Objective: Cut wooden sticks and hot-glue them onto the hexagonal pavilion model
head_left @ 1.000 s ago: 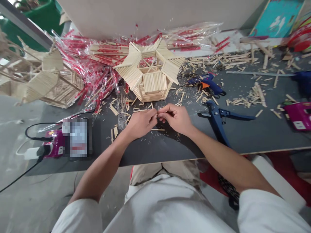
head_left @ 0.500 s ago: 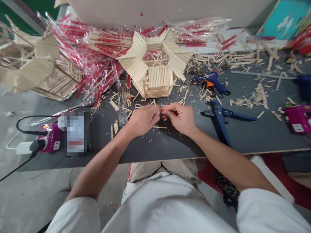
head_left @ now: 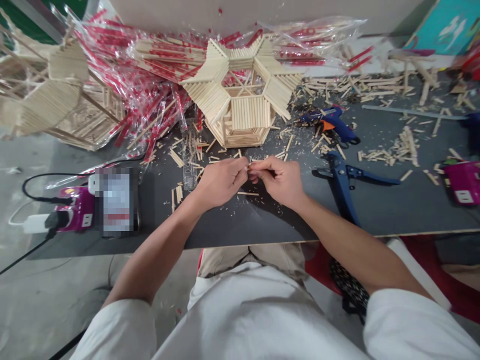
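My left hand (head_left: 224, 181) and my right hand (head_left: 282, 181) meet fingertip to fingertip just above the table, in front of a wooden-stick model (head_left: 247, 112). Both are closed in a pinch. Whatever sits between the fingertips is mostly covered and too small to name. The model has flat slatted panels around a star-shaped opening and stands apart from my hands. Beneath them lies a short wooden stick (head_left: 248, 193). To the left is a clear plastic ruler (head_left: 190, 160) with cut stick pieces (head_left: 177, 158) around it.
Right of my hands lie a blue cutter (head_left: 343, 185) and a blue glue gun (head_left: 333, 122). A phone (head_left: 119, 202) and a purple power adapter (head_left: 77, 207) are at left. Behind are bagged sticks (head_left: 168, 57) and another stick model (head_left: 56, 105); scraps (head_left: 390, 152) lie at right.
The view has shifted slightly, so the table's things appear a little higher and the tools farther right. My hands keep the same pinch at nearly the same place.
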Available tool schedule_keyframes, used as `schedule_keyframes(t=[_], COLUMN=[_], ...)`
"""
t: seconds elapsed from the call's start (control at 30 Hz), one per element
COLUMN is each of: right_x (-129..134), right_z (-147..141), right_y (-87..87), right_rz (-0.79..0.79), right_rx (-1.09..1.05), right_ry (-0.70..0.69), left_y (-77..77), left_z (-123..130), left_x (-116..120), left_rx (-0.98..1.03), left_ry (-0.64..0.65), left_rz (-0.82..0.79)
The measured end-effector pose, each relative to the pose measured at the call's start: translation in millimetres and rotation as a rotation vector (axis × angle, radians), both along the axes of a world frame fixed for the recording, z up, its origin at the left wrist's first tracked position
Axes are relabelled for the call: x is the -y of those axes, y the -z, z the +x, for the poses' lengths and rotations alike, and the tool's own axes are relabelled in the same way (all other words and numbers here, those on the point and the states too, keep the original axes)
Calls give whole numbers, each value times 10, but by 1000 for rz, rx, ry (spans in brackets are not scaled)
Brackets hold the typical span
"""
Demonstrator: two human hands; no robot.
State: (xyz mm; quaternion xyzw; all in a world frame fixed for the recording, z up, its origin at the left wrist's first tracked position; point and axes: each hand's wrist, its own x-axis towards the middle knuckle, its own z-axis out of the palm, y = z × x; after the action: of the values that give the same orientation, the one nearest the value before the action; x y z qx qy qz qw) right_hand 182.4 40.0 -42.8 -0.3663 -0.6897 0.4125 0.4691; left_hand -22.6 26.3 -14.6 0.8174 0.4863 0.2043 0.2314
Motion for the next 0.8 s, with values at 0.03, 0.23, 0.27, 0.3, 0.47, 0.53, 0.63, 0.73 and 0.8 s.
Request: schedule_keyframes(t=[0.03, 0.23, 0.27, 0.3, 0.47, 0.53, 0.63, 0.73, 0.8], right_x=[0, -68, -84, -95, 15, 135, 313, 426, 460], right_z=[-2, 21, 42, 75, 532, 885, 1526, 2097, 2326], right_y=[-10, -91, -118, -155, -401, -413, -241, 13, 115], right_rz=[-12, -154, -178, -189, 100, 209, 148, 55, 52], right_rx=[-7, -41, -31, -9, 361, 499, 796, 1038, 1101], right_ry=[-4, 34, 35, 25, 133, 320, 471, 354, 306], left_y=[6, -14, -13, -8, 42, 42, 25, 21, 30], left_z=[-12, -109, -122, -133, -157, -160, -158, -145, -129], left_x=[-9, -56, -59, -62, -67, -62, -50, -44, -41], left_rx=[-3, -18, -38, -59, -117, -131, -153, -172, -186], left_ry=[3, 93, 103, 108, 89, 78, 55, 46, 52], left_rz=[14, 65, 56, 52, 110, 139, 150, 145, 139])
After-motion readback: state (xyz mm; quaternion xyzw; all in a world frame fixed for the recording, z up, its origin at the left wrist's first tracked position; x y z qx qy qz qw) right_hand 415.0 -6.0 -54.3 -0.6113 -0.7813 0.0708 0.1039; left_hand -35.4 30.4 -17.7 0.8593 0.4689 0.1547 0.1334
